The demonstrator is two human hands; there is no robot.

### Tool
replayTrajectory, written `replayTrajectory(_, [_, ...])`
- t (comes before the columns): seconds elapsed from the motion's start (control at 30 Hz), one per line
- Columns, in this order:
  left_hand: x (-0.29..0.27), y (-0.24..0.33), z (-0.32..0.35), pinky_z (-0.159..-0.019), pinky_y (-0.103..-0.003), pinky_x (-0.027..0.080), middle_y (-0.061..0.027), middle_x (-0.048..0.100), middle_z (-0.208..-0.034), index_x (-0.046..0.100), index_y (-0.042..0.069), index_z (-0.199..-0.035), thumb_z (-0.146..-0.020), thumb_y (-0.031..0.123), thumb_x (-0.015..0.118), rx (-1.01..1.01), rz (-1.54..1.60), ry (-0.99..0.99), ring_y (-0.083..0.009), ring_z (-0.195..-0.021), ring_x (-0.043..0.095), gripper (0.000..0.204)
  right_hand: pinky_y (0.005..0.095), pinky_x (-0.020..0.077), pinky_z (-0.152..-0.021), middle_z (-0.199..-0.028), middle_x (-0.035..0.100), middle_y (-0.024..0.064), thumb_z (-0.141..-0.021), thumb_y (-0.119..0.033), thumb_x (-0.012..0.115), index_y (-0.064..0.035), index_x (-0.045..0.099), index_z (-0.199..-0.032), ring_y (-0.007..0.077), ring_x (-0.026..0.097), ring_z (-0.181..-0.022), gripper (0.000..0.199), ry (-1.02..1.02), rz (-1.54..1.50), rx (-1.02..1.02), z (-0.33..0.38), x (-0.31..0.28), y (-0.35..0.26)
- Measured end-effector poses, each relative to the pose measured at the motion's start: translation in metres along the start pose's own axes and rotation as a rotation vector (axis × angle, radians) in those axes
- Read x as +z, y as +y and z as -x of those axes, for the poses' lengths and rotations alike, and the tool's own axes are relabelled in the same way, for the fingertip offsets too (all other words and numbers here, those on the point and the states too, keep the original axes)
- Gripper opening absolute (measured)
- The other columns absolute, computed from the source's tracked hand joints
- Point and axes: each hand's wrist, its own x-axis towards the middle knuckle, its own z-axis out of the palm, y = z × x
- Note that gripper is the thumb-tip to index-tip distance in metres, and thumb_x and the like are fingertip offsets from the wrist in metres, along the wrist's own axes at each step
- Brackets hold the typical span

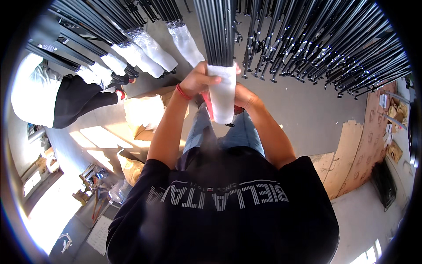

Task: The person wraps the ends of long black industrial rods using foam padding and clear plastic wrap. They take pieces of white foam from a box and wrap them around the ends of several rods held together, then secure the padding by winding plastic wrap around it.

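White wrapping [222,99] is found around the lower end of a bundle of black tubes [215,33], located centrally before the person, above the thighs. The bundle's wrapped end is held by the left hand [198,82]: its grip is curled about the upper left side of the wrapping, with the thumb laid across the front face and pressed against it. The right hand [247,97] is placed at the right side, lower down; its wrist and the back of the hand are seen beside the wrapping, but its fingers are concealed behind it. Whether that grip is spread or pressed together cannot be told. Fingertips seen at the upper right edge of the wrapping cannot be assigned to either hand with certainty.

The upper end of the bundle is cut off by the top edge of the view. The tube ends are covered by the wrapping, except for a small dark tip [230,125] exposed at the bottom. The long axis is directed from the top edge down toward the person, close to upright in the view, with the wrapped end pointed at the legs.

To the left, further wrapped bundles [151,50] are noted; to the right, unwrapped black tubes [303,48] are massed in a row.
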Motion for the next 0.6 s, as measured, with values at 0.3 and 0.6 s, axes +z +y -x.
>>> replayTrajectory(0.3, [-0.005,-0.021,0.019,-0.083,-0.034,0.044,-0.0180,0.059,-0.097,0.052,-0.010,-0.101,-0.074,0.010,0.058,0.064,-0.042,0.377,-0.0242,-0.090,0.058,0.034,0.0304,0.0499,-0.067,-0.095,0.057,0.0117,-0.085,-0.018,0.049,0.0002,0.048,-0.103,0.0198,0.059,-0.080,0.025,0.659,0.003,-0.324,-0.025,-0.075,0.073])
replayTrajectory(0.6, [-0.024,-0.036,0.015,-0.080,-0.039,0.049,-0.0155,0.056,-0.096,0.040,0.000,-0.113,-0.075,0.007,0.062,0.368,-0.142,0.465,-0.0280,-0.088,0.059,0.045,0.0553,0.0425,-0.077,-0.127,0.024,0.0241,-0.066,-0.020,0.066,-0.0119,0.026,-0.124,0.0417,0.042,-0.106,0.071,1.142,1.074,0.426,-0.150,-0.197,0.333])
